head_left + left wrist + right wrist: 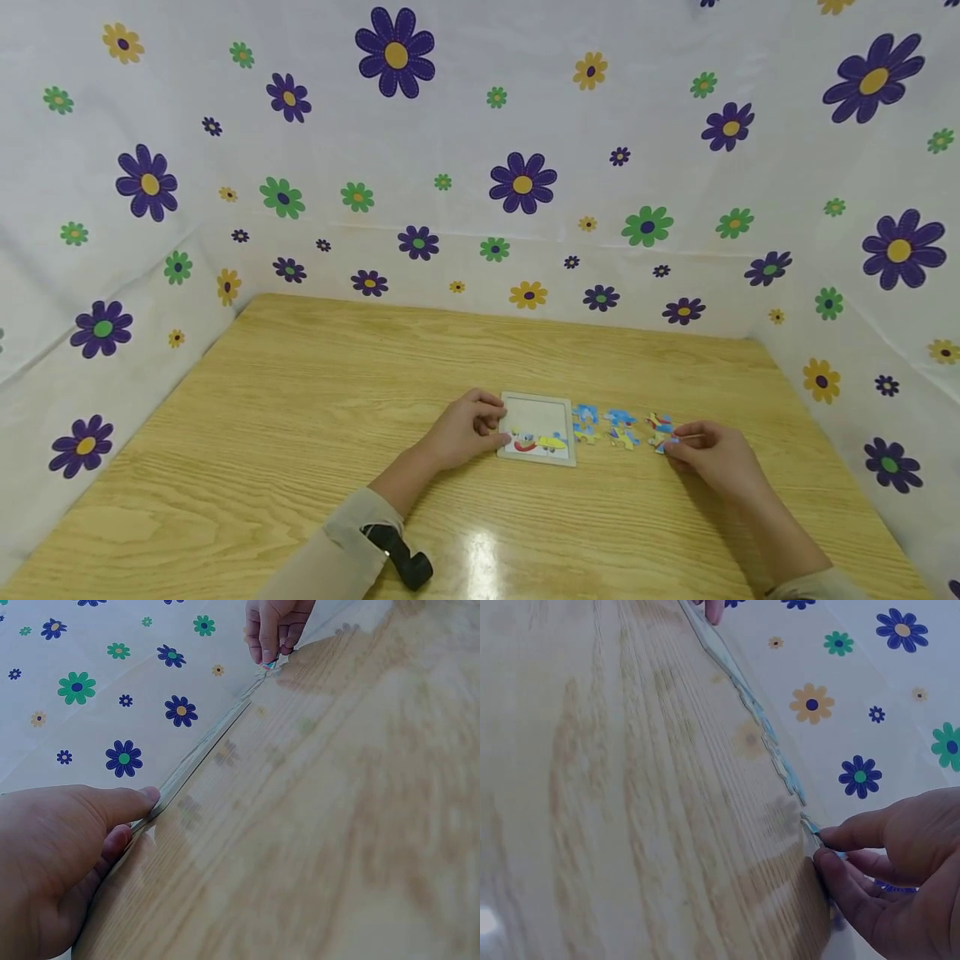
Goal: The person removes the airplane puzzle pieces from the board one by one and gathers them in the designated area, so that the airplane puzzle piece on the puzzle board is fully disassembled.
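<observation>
My left hand point(467, 427) grips the left edge of a square wooden puzzle tray point(536, 414), thumb near its lower corner. In the left wrist view the thumb lies along the tray edge point(180, 778) with a fingertip below it. A printed strip in yellow, red and blue fills the lower part of the tray. At the right end of the loose pieces, my right hand point(716, 458) pinches a jigsaw piece point(662, 445) between thumb and fingers, low over the table. The right wrist view shows this piece point(810, 825) edge-on, partly hidden by the fingertips.
Several loose jigsaw pieces point(619, 417) in blue, yellow and red lie in two rows right of the tray. The wood-grain table point(360, 367) is bordered by white cloth walls point(450, 125) with flower prints. A black strap point(397, 557) sits at the left cuff.
</observation>
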A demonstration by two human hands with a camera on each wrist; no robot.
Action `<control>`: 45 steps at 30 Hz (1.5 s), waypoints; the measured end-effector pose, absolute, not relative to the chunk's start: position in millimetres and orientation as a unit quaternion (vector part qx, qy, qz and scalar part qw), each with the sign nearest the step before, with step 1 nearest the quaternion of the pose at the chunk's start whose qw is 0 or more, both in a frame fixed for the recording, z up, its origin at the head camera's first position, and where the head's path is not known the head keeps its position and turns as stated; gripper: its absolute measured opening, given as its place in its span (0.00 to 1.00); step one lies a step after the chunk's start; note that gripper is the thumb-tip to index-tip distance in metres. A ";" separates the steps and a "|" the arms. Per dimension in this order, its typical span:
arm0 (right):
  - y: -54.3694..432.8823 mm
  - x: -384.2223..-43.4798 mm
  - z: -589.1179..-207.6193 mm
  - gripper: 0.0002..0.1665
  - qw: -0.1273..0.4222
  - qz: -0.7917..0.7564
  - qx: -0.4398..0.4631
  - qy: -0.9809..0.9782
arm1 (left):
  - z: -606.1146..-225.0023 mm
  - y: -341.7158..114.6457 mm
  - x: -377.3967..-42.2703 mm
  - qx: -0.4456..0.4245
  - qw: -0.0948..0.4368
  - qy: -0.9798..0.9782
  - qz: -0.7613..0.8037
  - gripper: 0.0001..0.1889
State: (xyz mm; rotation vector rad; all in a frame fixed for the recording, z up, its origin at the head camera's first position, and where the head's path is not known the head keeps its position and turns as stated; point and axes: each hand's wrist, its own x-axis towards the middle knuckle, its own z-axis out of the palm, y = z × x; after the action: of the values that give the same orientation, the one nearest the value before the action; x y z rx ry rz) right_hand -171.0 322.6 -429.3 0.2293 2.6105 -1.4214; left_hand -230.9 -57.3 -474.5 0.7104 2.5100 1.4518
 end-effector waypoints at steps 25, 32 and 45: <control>315.8 -172.5 -423.8 0.23 0.049 -0.378 0.073 0.922 | -472.9 -56.9 -229.9 0.244 0.071 0.834 0.489 0.20; 305.8 -176.6 -423.0 0.25 0.064 -0.441 0.074 0.892 | -471.9 -57.3 -229.5 0.243 0.070 0.836 0.486 0.20; 278.0 -182.8 -417.3 0.26 0.107 -0.476 0.042 0.872 | -471.0 -57.2 -227.6 0.239 0.080 0.835 0.490 0.20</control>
State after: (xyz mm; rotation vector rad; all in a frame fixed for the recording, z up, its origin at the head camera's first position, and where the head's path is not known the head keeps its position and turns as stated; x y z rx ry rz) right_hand -182.8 278.0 -417.3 0.1223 2.5668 -1.4022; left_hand -227.6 -57.2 -471.0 0.7152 2.4964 1.4655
